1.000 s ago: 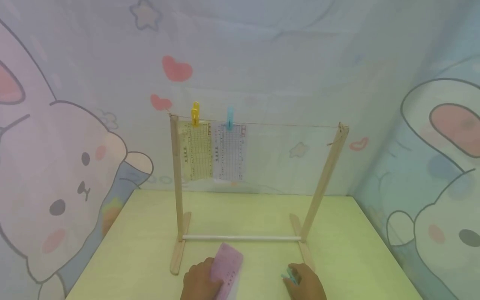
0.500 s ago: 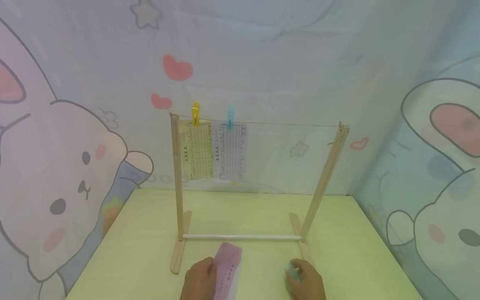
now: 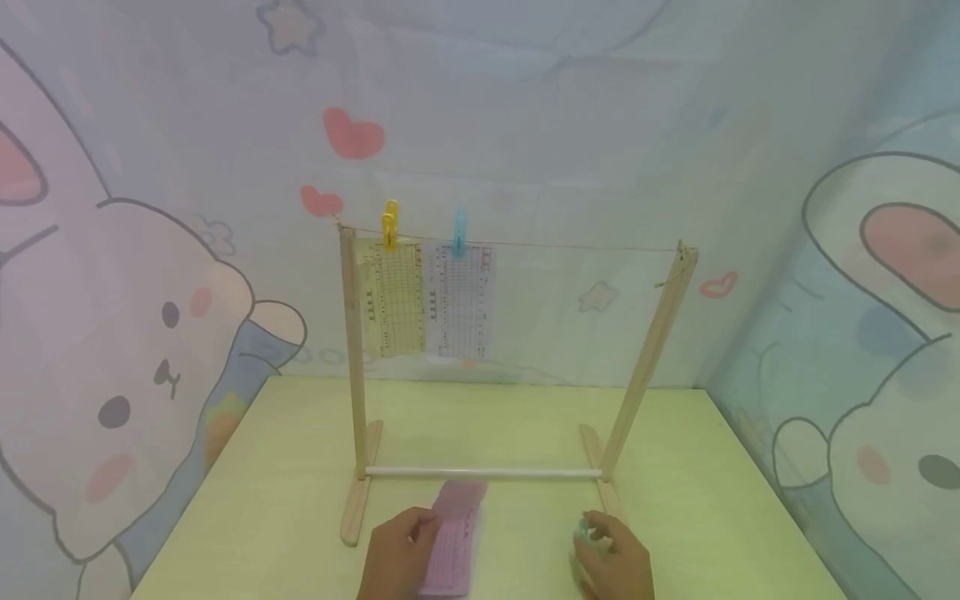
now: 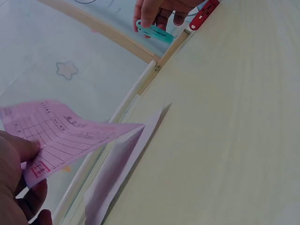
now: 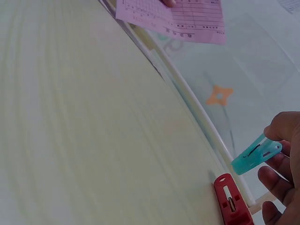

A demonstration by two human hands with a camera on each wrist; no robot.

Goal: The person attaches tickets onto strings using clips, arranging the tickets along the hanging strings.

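Note:
My left hand [image 3: 397,554] pinches a pink printed paper slip [image 3: 455,537] by its edge, raised above the table. Another pale sheet [image 4: 119,176] lies on the tabletop below it, partly lifted, as the left wrist view shows. My right hand [image 3: 617,560] holds a teal clothespin [image 5: 255,154] between thumb and fingers, just over the table at the right. Beside that hand a red clothespin [image 5: 232,201] lies on the table; in the head view it is hidden. On the string [image 3: 570,246] hang a yellow slip [image 3: 400,304] under a yellow clothespin [image 3: 390,225] and a white slip [image 3: 461,308] under a blue clothespin [image 3: 460,233].
A wooden frame with a left post [image 3: 351,350] and a right post [image 3: 648,367] stands on the pale yellow table [image 3: 277,483]. A white rod [image 3: 483,473] joins its feet low down. Behind hangs a cartoon-printed cloth [image 3: 555,125].
My left hand has lifted the pink slip, which now bends away from the pale sheet under it. The teal clothespin has turned in my right hand, which has moved slightly forward.

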